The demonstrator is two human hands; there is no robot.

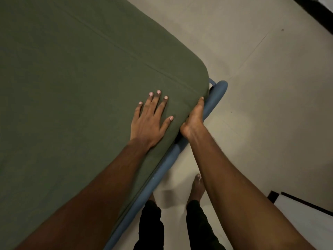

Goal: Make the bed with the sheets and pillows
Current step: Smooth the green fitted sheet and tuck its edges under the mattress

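Note:
A dark green sheet (72,78) covers the mattress and fills the left of the view, smooth apart from a long crease running to the near corner. My left hand (149,120) lies flat on top of it, fingers spread, close to that corner. My right hand (193,118) is at the mattress edge, between the sheet's side and the blue bed frame (216,98). Its fingers are tucked down out of sight, so I cannot see whether they hold the sheet. No pillows are in view.
Pale tiled floor (261,105) lies to the right of the bed. My legs in dark trousers (198,222) and bare feet stand beside the frame. A dark strip (317,17) runs along the top right, and a white panel with dark edging (302,217) sits at the lower right.

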